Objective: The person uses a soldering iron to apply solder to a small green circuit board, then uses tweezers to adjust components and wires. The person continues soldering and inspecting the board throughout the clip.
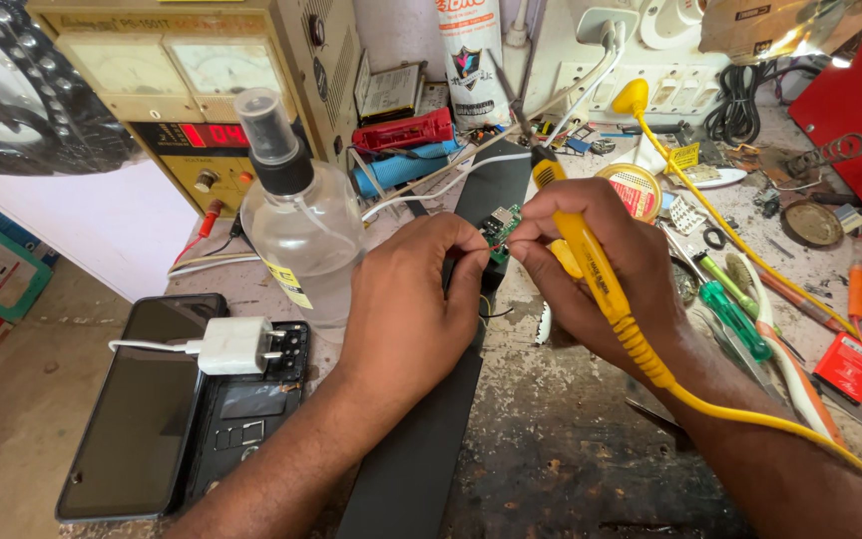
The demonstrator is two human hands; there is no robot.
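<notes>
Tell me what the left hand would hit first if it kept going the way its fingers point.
Likely the small green circuit board pinched at the left hand's fingertips, then the right hand holding the yellow soldering iron; depth is unclear.

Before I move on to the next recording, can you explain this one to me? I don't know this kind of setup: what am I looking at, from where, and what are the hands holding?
There is one picture, taken by a camera on the person's head, looking down at their own two bare hands over a cluttered, worn workbench.

The left hand pinches a small green circuit board by its edge. The right hand has its grip on a yellow soldering iron, held like a pen; its tip is hidden behind the board. The iron's yellow cord trails off over the right wrist.

To the left stand a clear spray bottle, a white charger plug and a dark phone beside an opened phone. Behind is a beige bench power supply. To the right lie screwdrivers and other small tools.
</notes>
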